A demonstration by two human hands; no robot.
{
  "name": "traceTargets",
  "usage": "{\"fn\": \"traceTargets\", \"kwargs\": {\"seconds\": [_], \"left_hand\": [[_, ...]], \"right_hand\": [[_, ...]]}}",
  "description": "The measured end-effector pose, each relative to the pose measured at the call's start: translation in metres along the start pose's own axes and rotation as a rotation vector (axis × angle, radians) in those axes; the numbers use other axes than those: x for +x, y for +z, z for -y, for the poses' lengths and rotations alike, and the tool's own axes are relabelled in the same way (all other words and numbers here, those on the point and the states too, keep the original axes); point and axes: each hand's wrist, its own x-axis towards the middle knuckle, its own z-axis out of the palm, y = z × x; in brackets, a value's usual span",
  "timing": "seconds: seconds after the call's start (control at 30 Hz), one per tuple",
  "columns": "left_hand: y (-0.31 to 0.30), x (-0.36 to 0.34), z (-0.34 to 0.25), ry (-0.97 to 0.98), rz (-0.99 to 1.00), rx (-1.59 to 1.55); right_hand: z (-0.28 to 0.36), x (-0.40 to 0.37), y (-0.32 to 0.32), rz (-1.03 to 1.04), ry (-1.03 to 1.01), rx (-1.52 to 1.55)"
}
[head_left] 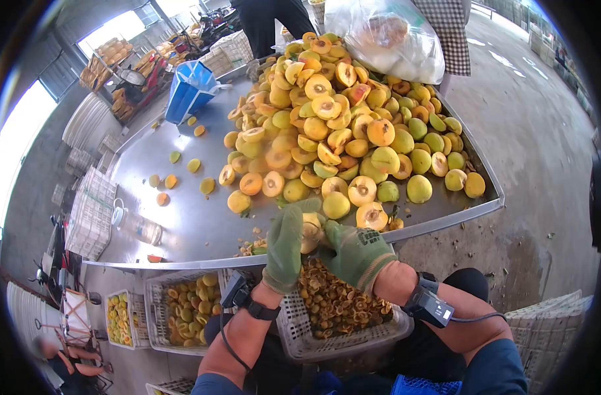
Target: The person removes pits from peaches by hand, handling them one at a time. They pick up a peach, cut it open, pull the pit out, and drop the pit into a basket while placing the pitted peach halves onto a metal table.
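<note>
A large heap of halved and whole yellow-green fruit (327, 118) lies on the metal table (215, 148). At the table's near edge, my left hand (285, 247) in a green glove is closed round a halved fruit (310, 233). My right hand (358, 253), gloved too, meets it from the right with fingers bent against the same fruit; whether it holds a tool is hidden. Directly under both hands stands a crate (297, 326) of brown pits and scraps (337, 303).
Crates of fruit (192, 309) (121, 319) stand below the table's left edge. On the table are a blue bag (190, 92), a clear jug (139, 227) and a plastic bag (396, 49). People stand beyond the table; a seated person (67, 365) is at lower left.
</note>
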Motion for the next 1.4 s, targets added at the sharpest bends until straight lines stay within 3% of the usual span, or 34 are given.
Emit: {"fn": "traceTargets", "kwargs": {"seconds": [0.1,0.23,0.43,0.53,0.63,0.83,0.9,1.0,1.13,1.23,1.33,1.4], "left_hand": [[0.003,-0.003,-0.01,-0.053,-0.019,0.002],[0.011,-0.008,-0.021,-0.189,-0.136,-0.225],[0.015,-0.009,-0.016,-0.095,-0.226,-0.066],[0.015,-0.012,-0.013,-0.087,-0.244,-0.052],[0.017,-0.014,-0.018,-0.098,-0.233,-0.135],[0.017,-0.018,-0.013,-0.035,-0.206,-0.149],[0.018,-0.02,-0.013,-0.041,-0.2,-0.156],[0.019,-0.021,-0.017,-0.046,-0.191,-0.171],[0.012,-0.018,-0.027,-0.043,-0.07,-0.09],[0.008,-0.015,-0.033,-0.213,-0.001,-0.24],[0.012,-0.014,-0.026,-0.091,-0.03,-0.393],[0.01,-0.019,-0.021,-0.046,-0.015,-0.328]], "right_hand": [[0.0,-0.001,0.007,-0.015,-0.002,0.019],[-0.001,-0.002,0.018,-0.003,0.003,0.011],[0.011,-0.004,0.011,0.074,0.046,0.021],[0.004,-0.004,0.019,0.117,-0.063,-0.004],[-0.004,-0.005,0.028,0.153,0.015,0.161],[-0.018,-0.004,0.018,0.075,-0.765,-0.378],[0.003,-0.002,-0.003,0.496,0.201,0.668],[0.023,0.003,-0.041,0.676,0.395,0.668],[0.017,-0.002,-0.052,0.812,0.461,0.938],[0.013,0.0,-0.048,0.824,0.452,1.021],[0.016,0.002,-0.049,0.807,0.448,1.07],[0.015,0.003,-0.048,0.818,0.453,1.058]]}}
